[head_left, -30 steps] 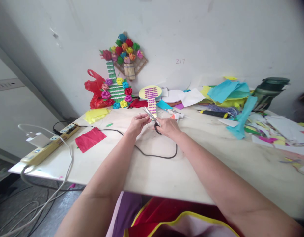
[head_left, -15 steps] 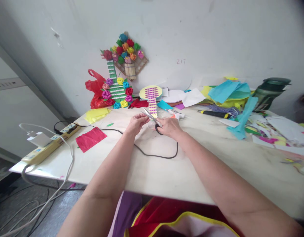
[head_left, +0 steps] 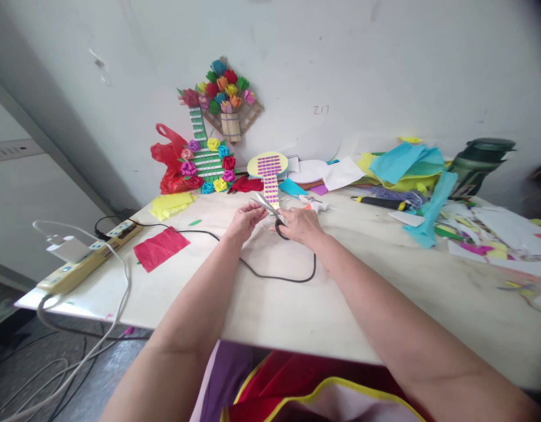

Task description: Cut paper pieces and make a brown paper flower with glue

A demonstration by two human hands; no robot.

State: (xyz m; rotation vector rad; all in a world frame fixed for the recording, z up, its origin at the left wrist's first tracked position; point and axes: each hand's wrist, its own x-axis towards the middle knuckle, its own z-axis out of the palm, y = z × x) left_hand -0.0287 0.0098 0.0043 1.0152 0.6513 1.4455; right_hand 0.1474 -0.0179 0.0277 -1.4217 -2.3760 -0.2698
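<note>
Works at a pale table [head_left: 270, 316], facing a green-and-white model [head_left: 208, 164] edged with paper flowers [head_left: 228, 163] and a purple-striped yellow paddle-shaped model [head_left: 270, 166]. Grips scissors [head_left: 274, 213] with the fingers [head_left: 292, 220] of the right hand [head_left: 303, 226], over the table before the paddle-shaped model, with blades [head_left: 265, 202] slanted just beside the left hand [head_left: 245, 222]. Has left fingertips [head_left: 260, 211] drawn together; cannot tell whether around anything small
</note>
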